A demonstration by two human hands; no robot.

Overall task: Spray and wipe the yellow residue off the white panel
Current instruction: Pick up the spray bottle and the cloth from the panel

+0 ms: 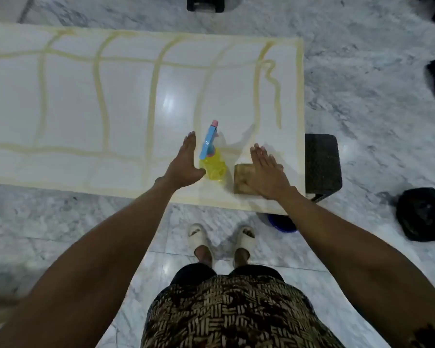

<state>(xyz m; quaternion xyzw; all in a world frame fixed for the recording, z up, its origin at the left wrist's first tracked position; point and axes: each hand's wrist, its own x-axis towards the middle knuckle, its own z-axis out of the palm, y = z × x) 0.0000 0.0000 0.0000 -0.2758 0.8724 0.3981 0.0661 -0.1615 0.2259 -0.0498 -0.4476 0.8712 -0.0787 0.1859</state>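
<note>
The left grip (pixel 183 163) was open, fingers straight, just left of the yellow spray bottle (pixel 212 159) standing on the white panel (pixel 126 101). The right grip (pixel 265 172) lay flat and open on a brown sponge (pixel 241 178), yellow residue (pixel 99 91) streaking the panel beyond both.

The person is wearing a brown and cream garment (pixel 236 315) patterned in woven-looking blocks. Both forearms are showing bare, without sleeves. The feet are wearing cream slide sandals (pixel 221 238).
</note>
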